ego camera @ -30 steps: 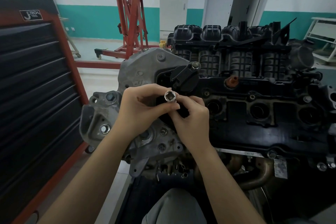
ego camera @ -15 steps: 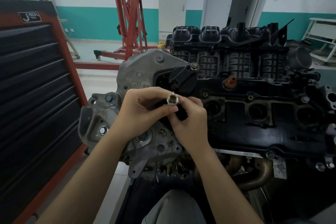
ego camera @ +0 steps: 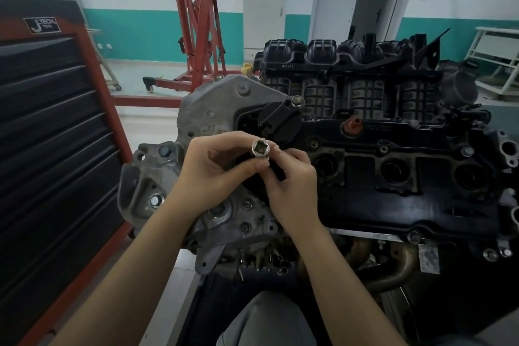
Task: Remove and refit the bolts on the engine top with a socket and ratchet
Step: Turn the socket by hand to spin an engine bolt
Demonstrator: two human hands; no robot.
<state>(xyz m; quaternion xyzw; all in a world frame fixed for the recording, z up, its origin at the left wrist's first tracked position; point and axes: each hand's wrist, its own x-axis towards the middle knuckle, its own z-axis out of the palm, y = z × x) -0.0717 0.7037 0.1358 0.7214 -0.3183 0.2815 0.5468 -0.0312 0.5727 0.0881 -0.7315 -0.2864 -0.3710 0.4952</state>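
**Socket in hand, ratchet nowhere in sight**

While the engine [ego camera: 365, 177] waits on its stand, I hold a socket [ego camera: 261, 149] just above its left end, square drive hole turned up toward my face. My left hand [ego camera: 216, 168] has fingers and thumb curled round the socket's barrel; my right hand [ego camera: 289, 185] pinches it from the other side, fingertips meeting the metal near its lower rim. Whether anything sits in the socket's far end I cannot tell, since my fingers cover it.

No ratchet shows anywhere, so I judge this to be the fitting-up step, with the tool not yet assembled. A bolt [ego camera: 296, 100] stands proud on the black cap just beyond the socket, further into the engine, and more bolt heads dot the grey casting [ego camera: 224, 109] below my wrists.

Next, I reckon, the drive must be pushed squarely into that hole, or the socket seated dead straight on a bolt head; tilted, it would slip. A black tool chest [ego camera: 56, 132] stands left of the engine.
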